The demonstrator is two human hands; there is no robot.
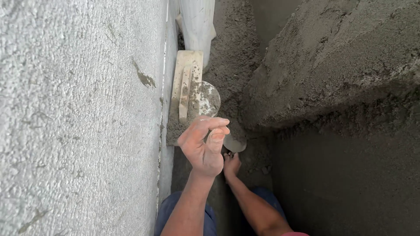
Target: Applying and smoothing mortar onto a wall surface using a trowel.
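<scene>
Your left hand [204,146] is the nearer one to the wooden float [186,94]. It's raised with fingers loosely curled, thumb and forefinger almost pinched, gripping nothing.

The wooden float lies just beyond your left fingertips, flat against the foot of the rough grey wall [78,118]. Its long axis runs along the wall, away from you. The raised grip strip on its face runs the same way, and wet mortar is smeared over its near end.

Just beside the float on the side away from the wall, a round metal trowel blade [211,99] pokes out, partly caked in mortar; I can't tell if it touches the float.

Your right hand [231,164] is lower and farther from the float, down by a small pale rounded object [234,144]. Whether it grips that object or only touches it, I can't tell: your left hand hides the fingers.

Past the float's far end stands a white sack-like thing [197,24], close to the wall. The mortar heap [332,61] rises well apart from the float, on the side opposite the wall.
</scene>
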